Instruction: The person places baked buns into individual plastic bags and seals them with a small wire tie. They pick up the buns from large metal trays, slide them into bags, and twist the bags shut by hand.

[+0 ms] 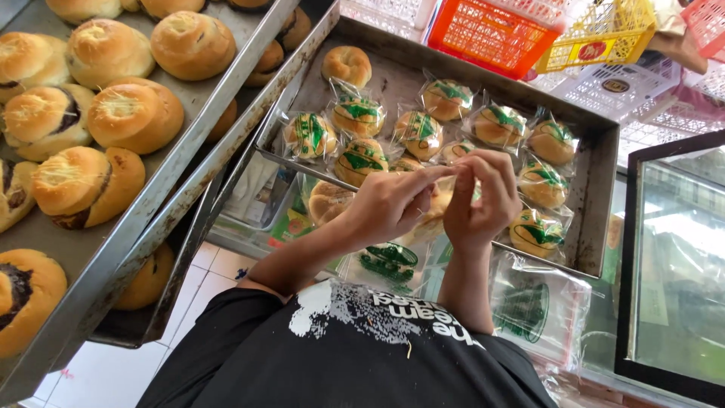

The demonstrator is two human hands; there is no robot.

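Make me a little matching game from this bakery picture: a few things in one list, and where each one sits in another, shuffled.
Things:
1. Unwrapped bun
2. Orange basket
3. Yellow basket
4. Empty bags

Places:
a. beyond the tray's far edge, right of the orange one
b. far left corner of the metal tray
c. below the tray's near edge, by the right hand
d. beyond the tray's far edge, centre

Pairs: 1-b, 2-d, 3-a, 4-c

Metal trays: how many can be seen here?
3. One at far left full of bare buns, a second just beneath it, a third at centre holding wrapped buns. Others may be hidden below.
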